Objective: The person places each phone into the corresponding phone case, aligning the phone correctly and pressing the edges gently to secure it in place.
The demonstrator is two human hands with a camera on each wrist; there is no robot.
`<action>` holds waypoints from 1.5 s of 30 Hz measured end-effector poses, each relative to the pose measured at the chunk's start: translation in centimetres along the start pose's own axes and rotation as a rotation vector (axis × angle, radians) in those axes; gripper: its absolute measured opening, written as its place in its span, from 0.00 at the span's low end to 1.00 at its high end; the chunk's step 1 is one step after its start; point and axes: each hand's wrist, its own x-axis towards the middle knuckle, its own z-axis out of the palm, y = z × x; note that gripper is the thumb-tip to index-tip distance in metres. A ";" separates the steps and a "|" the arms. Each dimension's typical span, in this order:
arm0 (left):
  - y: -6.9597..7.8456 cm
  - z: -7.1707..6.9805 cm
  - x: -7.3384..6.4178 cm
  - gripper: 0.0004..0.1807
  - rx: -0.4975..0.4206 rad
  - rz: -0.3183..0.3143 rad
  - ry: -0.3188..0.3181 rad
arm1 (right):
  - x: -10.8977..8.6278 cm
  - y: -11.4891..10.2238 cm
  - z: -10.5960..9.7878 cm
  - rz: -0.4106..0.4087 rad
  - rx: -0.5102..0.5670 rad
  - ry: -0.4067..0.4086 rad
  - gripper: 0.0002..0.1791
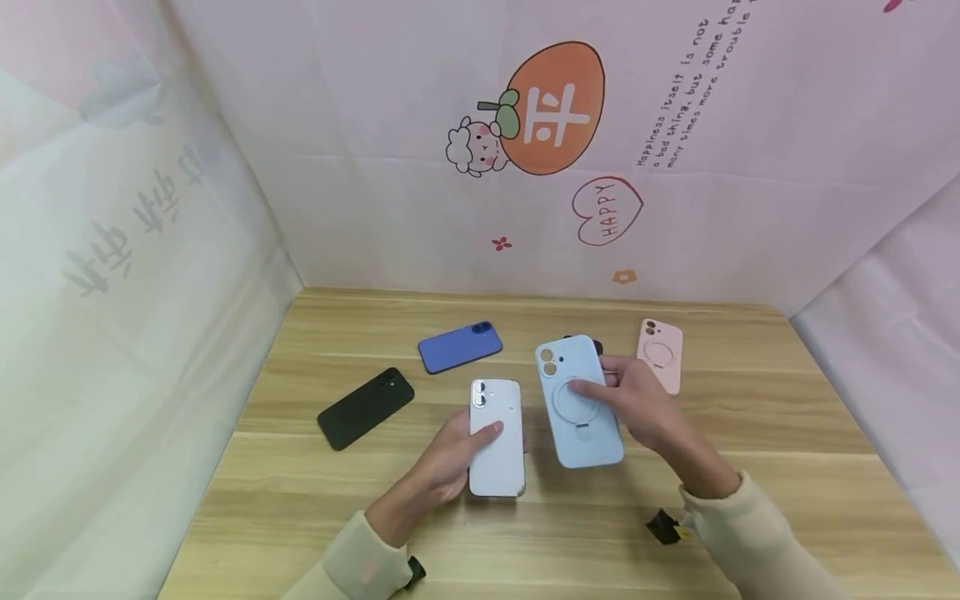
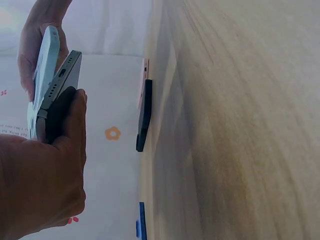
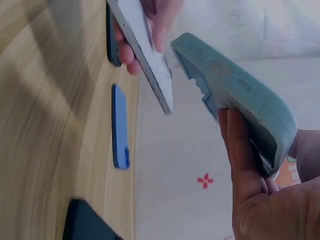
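Observation:
My left hand (image 1: 450,458) grips a white phone (image 1: 497,442) with the thumb across its back; the camera lenses are at its upper left. To the right, my right hand (image 1: 637,396) pinches a light blue phone case (image 1: 581,433) with a round ring on its back, thumb outside. In the right wrist view the hollow inside of this case (image 3: 232,95) shows, with fingers against it. Both things are held above the table, side by side and apart in the head view. The left wrist view shows the phone's port edge (image 2: 62,72).
On the wooden table (image 1: 262,500) lie a black phone or case (image 1: 365,408) at left, a blue one (image 1: 461,347) at the back, and a pink case (image 1: 660,354) at right. Behind the light blue case a dark object (image 1: 597,346) is mostly hidden. Printed cloth walls (image 1: 375,208) surround the table.

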 end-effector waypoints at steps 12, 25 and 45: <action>0.6 0.3 -0.3 0.37 -0.005 -0.005 -0.047 | 0.8 -0.5 3.2 -0.008 0.013 -0.040 0.23; 0.7 0.9 0.0 0.42 -0.106 0.078 -0.098 | 1.6 -0.1 6.5 -0.005 0.139 -0.080 0.21; 0.6 1.2 -0.1 0.37 -0.092 0.026 -0.024 | 1.5 0.6 8.4 0.017 0.138 -0.072 0.19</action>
